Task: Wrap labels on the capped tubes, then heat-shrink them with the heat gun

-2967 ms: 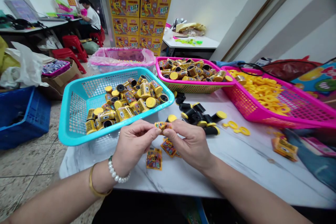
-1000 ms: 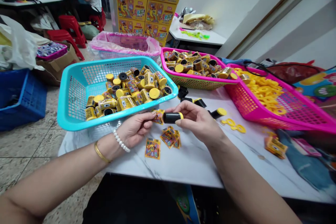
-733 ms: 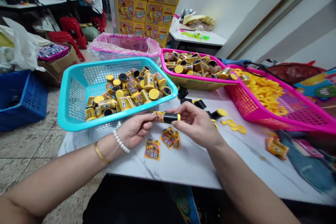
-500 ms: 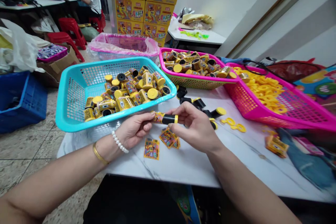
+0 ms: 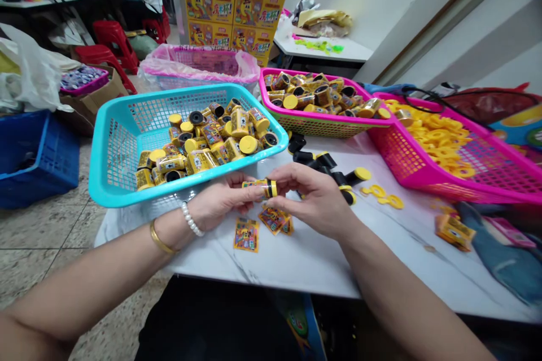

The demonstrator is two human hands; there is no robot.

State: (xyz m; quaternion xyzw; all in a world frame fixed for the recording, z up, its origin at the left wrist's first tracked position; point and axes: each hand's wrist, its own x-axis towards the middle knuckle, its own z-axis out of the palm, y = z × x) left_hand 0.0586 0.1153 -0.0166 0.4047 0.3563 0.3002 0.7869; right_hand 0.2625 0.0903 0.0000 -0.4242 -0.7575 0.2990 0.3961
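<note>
Across the white desk (image 5: 305,259), big baskets stand side by side. The blue basket (image 5: 112,180) holds many yellow tubs (image 5: 203,161); the pink basket (image 5: 398,161) on the right holds yellow rings (image 5: 440,138). Nearer, the left hand (image 5: 222,197) pinches the wrapped end of a small tub (image 5: 260,186), held above the desk. The right hand (image 5: 311,197) has its fingers at the yellow end. Black tubs (image 5: 319,163) lie behind it. Flat wrappers (image 5: 247,234) lie just below the hands.

Left hand (image 5: 223,198): pinching | right hand (image 5: 315,197): pinching | forearms (image 5: 101,276): converging
</note>
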